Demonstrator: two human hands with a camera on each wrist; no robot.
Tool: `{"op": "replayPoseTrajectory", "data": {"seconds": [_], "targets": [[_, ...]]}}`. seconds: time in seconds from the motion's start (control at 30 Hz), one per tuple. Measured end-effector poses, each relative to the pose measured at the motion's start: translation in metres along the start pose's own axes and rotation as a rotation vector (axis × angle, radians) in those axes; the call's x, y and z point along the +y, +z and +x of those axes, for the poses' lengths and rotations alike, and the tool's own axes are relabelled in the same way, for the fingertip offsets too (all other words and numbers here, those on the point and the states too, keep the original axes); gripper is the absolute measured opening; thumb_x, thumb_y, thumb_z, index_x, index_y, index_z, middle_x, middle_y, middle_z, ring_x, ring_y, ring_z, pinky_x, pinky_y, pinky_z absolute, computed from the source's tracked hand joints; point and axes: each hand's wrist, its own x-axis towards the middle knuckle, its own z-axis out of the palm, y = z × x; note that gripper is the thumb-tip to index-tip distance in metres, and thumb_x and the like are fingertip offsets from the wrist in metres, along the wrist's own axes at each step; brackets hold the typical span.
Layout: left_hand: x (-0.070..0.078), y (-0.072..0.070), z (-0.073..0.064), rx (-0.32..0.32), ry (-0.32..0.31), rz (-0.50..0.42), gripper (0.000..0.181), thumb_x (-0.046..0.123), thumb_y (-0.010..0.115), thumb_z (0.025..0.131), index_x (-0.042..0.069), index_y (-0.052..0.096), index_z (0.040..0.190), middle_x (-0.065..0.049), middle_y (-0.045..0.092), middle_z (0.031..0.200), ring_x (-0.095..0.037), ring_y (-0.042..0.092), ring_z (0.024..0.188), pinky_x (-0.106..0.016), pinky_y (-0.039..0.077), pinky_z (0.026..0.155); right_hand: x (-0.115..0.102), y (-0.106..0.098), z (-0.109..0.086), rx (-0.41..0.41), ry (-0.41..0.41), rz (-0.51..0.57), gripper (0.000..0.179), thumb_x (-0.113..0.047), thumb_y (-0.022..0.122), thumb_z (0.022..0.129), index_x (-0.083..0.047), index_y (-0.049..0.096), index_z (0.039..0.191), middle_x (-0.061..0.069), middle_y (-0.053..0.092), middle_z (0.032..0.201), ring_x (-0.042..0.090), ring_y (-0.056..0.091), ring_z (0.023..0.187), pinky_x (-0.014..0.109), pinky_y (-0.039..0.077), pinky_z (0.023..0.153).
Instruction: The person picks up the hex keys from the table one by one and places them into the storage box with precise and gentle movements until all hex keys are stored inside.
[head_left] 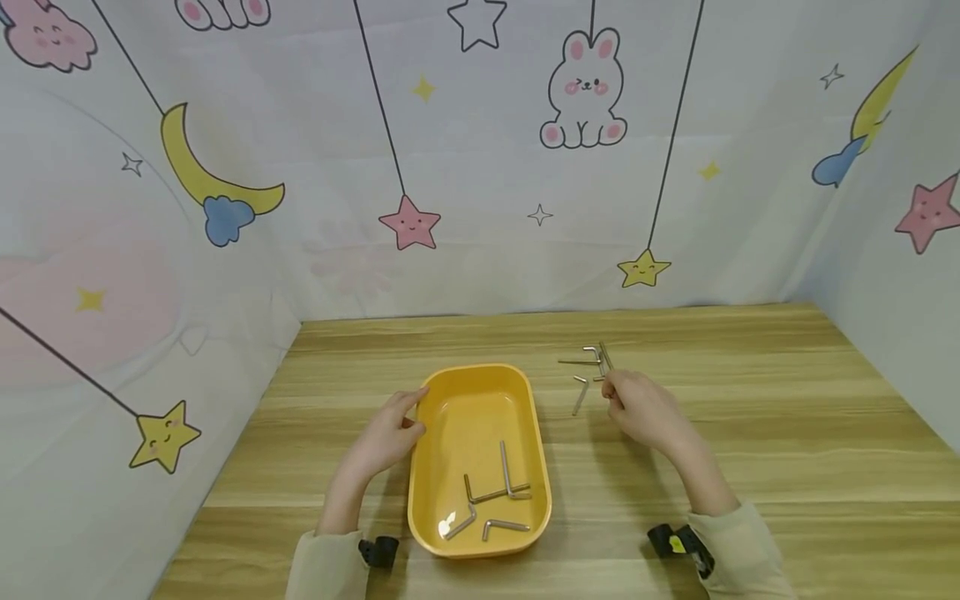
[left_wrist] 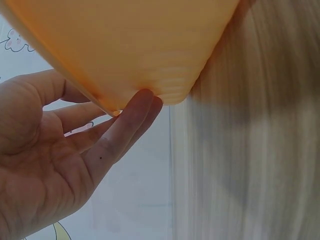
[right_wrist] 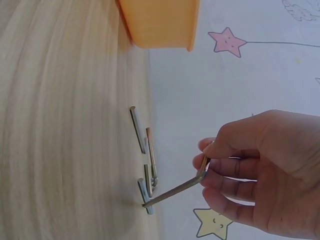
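Note:
My left hand [head_left: 386, 437] grips the left rim of a yellow plastic tray [head_left: 418, 492]. Two of its fingers [left_wrist: 132, 117] lie against the outer wall, seen in the left wrist view. Inside the tray are several L-shaped hex keys [head_left: 507, 526] toward the near end. To the right, my right hand [head_left: 637, 406] pinches a hex key [right_wrist: 175, 192] by its short arm between thumb and fingers. The long arm slants down, its tip right at the loose hex keys [right_wrist: 137, 130] on the table. Those loose ones lie in a small cluster beyond the tray's right side.
The wood-grain table [head_left: 787, 417] extends on both sides of the tray. A white printed curtain [head_left: 487, 275] stands behind the table's back edge and along both sides. Black wrist cameras [head_left: 381, 551] sit at both sleeves.

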Motion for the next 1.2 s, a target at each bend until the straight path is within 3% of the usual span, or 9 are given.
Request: {"op": "replayPoseTrajectory", "data": {"seconds": [0.7, 1.2], "targets": [[0.000, 0.000, 0.001, -0.011, 0.002, -0.001, 0.056, 0.005, 0.051, 0.091, 0.005, 0.039, 0.146, -0.019, 0.045, 0.142, -0.027, 0.059, 0.101, -0.030, 0.049, 0.072, -0.012, -0.009, 0.000, -0.020, -0.016, 0.096, 0.015, 0.000, 0.054, 0.084, -0.004, 0.063, 0.095, 0.002, 0.060, 0.081, 0.012, 0.048, 0.069, 0.025, 0.041, 0.060], [-0.002, 0.000, 0.002, -0.015, 0.000, -0.002, 0.056, 0.006, 0.051, 0.092, 0.005, 0.039, 0.147, -0.019, 0.045, 0.142, -0.026, 0.060, 0.100, -0.029, 0.049, 0.071, -0.025, -0.022, -0.006, -0.013, -0.039, 0.101, 0.015, -0.002, 0.053, 0.088, -0.008, 0.064, 0.096, 0.001, 0.061, 0.084, 0.012, 0.048, 0.073, 0.025, 0.041, 0.063]]}}
